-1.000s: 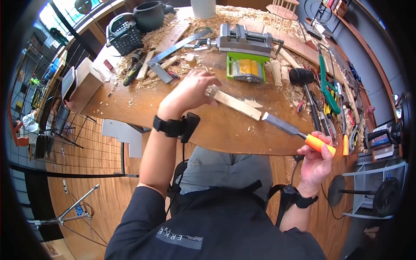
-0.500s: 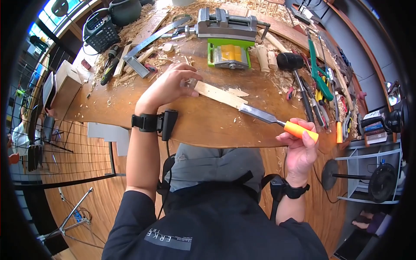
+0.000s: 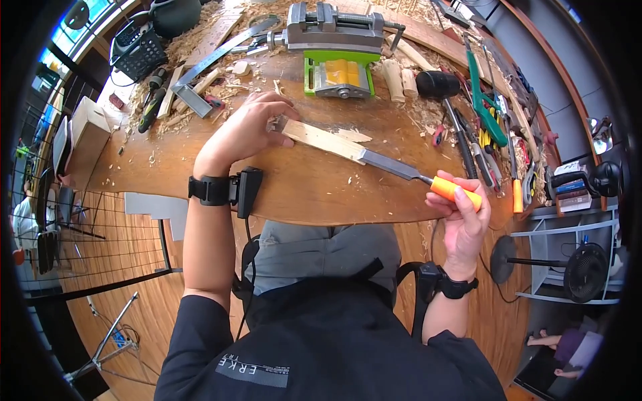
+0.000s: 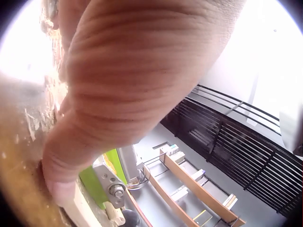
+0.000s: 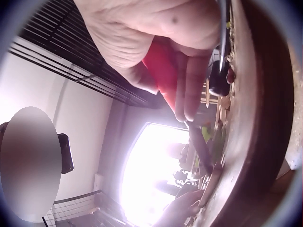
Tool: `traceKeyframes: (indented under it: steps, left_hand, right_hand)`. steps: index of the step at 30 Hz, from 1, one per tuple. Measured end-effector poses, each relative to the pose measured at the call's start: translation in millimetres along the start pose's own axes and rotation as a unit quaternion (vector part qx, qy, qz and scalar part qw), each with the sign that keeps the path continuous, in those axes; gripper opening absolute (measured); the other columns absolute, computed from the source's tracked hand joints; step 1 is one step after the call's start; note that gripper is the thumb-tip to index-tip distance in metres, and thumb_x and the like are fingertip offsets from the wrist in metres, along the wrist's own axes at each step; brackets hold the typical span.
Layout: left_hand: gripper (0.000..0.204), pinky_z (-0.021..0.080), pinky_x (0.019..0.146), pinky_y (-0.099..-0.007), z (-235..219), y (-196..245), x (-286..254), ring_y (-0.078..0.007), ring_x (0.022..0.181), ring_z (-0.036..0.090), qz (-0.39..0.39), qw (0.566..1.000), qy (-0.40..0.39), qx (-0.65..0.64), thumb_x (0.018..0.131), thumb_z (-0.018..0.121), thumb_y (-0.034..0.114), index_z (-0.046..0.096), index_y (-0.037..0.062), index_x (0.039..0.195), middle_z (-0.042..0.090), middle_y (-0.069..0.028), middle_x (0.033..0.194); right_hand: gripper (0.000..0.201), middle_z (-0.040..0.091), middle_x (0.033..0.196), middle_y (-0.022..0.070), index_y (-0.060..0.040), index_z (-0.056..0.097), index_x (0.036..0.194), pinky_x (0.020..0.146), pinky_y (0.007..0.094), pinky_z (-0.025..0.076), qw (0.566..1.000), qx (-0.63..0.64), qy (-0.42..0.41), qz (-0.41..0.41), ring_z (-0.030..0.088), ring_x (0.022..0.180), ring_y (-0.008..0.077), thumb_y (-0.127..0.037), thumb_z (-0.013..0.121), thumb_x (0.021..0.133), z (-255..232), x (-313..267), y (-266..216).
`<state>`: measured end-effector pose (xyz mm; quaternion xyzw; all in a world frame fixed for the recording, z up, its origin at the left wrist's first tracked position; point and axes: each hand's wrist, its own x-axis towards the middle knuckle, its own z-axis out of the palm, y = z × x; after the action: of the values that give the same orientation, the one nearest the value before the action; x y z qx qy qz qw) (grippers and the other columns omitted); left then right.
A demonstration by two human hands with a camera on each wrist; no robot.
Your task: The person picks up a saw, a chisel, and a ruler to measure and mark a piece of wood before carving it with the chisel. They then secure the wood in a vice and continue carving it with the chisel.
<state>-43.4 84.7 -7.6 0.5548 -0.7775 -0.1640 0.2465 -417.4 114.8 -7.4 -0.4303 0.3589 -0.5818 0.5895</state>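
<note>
My left hand (image 3: pixel 247 130) is at the left end of a pale flat wood strip (image 3: pixel 324 140), thumb on the near side and fingers curled over the far side. In the left wrist view the thumb (image 4: pixel 61 184) presses against the strip. My right hand (image 3: pixel 465 207) grips a chisel by its orange handle (image 3: pixel 455 192), thumb along the top. The steel blade (image 3: pixel 391 164) points left, its edge at the strip's right end. A thin split-off sliver (image 3: pixel 353 136) lies just behind the strip on the wooden table (image 3: pixel 301 194).
Behind the strip stand a grey vise (image 3: pixel 334 30) and a green-framed clamp (image 3: pixel 341 77). A black mallet (image 3: pixel 438 85), a green saw (image 3: pixel 487 110) and several hand tools lie to the right. A steel square (image 3: pixel 217 60) and shavings lie at the back left.
The chisel has come left, so its blade edge has gone from just off the strip's right end to meeting it. My left hand stays at the strip's left end. The head view has shifted.
</note>
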Motion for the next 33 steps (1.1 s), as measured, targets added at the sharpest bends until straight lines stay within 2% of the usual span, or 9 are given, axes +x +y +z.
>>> traceKeyframes:
  steps: [5,6,7,10,13,17,22,25,33]
  left_hand:
    - [0.045,0.047,0.093,-0.0395,-1,15,5,-0.0305,0.107,0.057,0.053,0.997,0.025,0.055,0.067,0.082,0.014,0.069,0.0077,0.11,0.064,-0.0112,0.108]
    - [0.045,0.048,0.09,-0.0394,-2,14,8,-0.0305,0.103,0.059,0.031,0.999,-0.016,0.02,0.067,0.082,0.013,0.069,0.0071,0.109,0.064,-0.0114,0.105]
    - [0.044,0.049,0.086,-0.0394,-1,13,10,-0.0305,0.1,0.06,0.01,0.998,-0.057,-0.015,0.067,0.082,0.012,0.07,0.0066,0.109,0.065,-0.0116,0.103]
    - [0.041,0.048,0.078,-0.0368,3,6,11,-0.0254,0.089,0.061,0.02,0.998,-0.046,-0.046,0.068,0.082,0.016,0.071,0.0076,0.107,0.064,-0.0076,0.095]
    - [0.038,0.047,0.075,-0.0354,2,10,11,-0.0235,0.083,0.059,-0.034,0.995,-0.064,-0.069,0.068,0.082,0.013,0.072,0.0067,0.105,0.063,-0.0067,0.093]
    - [0.038,0.046,0.072,-0.034,3,8,10,-0.0218,0.079,0.057,-0.006,0.996,-0.051,-0.068,0.068,0.082,0.009,0.071,0.0055,0.104,0.062,-0.0059,0.091]
    - [0.038,0.044,0.069,-0.0318,4,9,12,-0.0183,0.074,0.052,-0.022,0.996,-0.057,-0.066,0.067,0.082,0.006,0.071,0.0045,0.104,0.058,-0.0037,0.088]
    - [0.038,0.043,0.068,-0.0317,9,5,12,-0.017,0.072,0.05,0.003,0.997,-0.034,-0.075,0.067,0.082,0.005,0.071,0.0045,0.103,0.057,-0.0028,0.086]
    - [0.039,0.042,0.066,-0.0315,7,6,15,-0.0161,0.069,0.047,-0.024,0.997,-0.052,-0.061,0.066,0.083,0.006,0.071,0.0053,0.103,0.053,-0.0022,0.083]
  right_hand:
    - [0.022,0.069,0.099,0.0179,0.0039,0.058,0.104,0.069,0.032,0.06,0.977,-0.191,-0.055,0.075,0.072,0.079,0.0236,-0.012,0.066,0.092,-20,2,-12]
    - [0.027,0.07,0.093,0.0125,0.0036,0.061,0.111,0.059,0.0233,0.055,0.967,-0.228,-0.059,0.095,0.068,0.069,0.0143,-0.015,0.067,0.092,-18,0,-17]
    - [0.027,0.07,0.093,0.0125,0.0036,0.061,0.111,0.059,0.0233,0.055,0.967,-0.229,-0.058,0.096,0.068,0.069,0.0143,-0.015,0.067,0.092,-18,0,-21]
    - [0.034,0.068,0.084,0.0058,-0.0012,0.063,0.123,0.047,0.0178,0.039,0.934,-0.318,-0.105,0.128,0.05,0.054,0.002,-0.015,0.066,0.093,-22,0,-26]
    - [0.032,0.068,0.085,0.0058,-0.001,0.064,0.122,0.046,0.0174,0.037,0.929,-0.336,-0.109,0.111,0.05,0.055,0.0007,-0.015,0.066,0.093,-21,1,-30]
    - [0.03,0.07,0.089,0.0074,-0.0003,0.066,0.12,0.052,0.0185,0.043,0.912,-0.38,-0.114,0.103,0.055,0.061,0.0024,-0.015,0.066,0.093,-17,5,-36]
    - [0.029,0.071,0.103,0.0099,0.0022,0.067,0.117,0.074,0.0236,0.052,0.899,-0.41,-0.15,0.03,0.063,0.082,0.0095,-0.014,0.065,0.093,-1,9,-25]
    - [0.029,0.071,0.103,0.0099,0.0034,0.066,0.117,0.075,0.0233,0.052,0.92,-0.365,-0.129,0.057,0.063,0.083,0.0094,-0.013,0.064,0.093,-18,11,-30]
    - [0.026,0.071,0.1,0.0083,0.0039,0.067,0.115,0.074,0.0224,0.049,0.914,-0.378,-0.136,0.049,0.061,0.081,0.0087,-0.01,0.063,0.093,-15,12,-37]
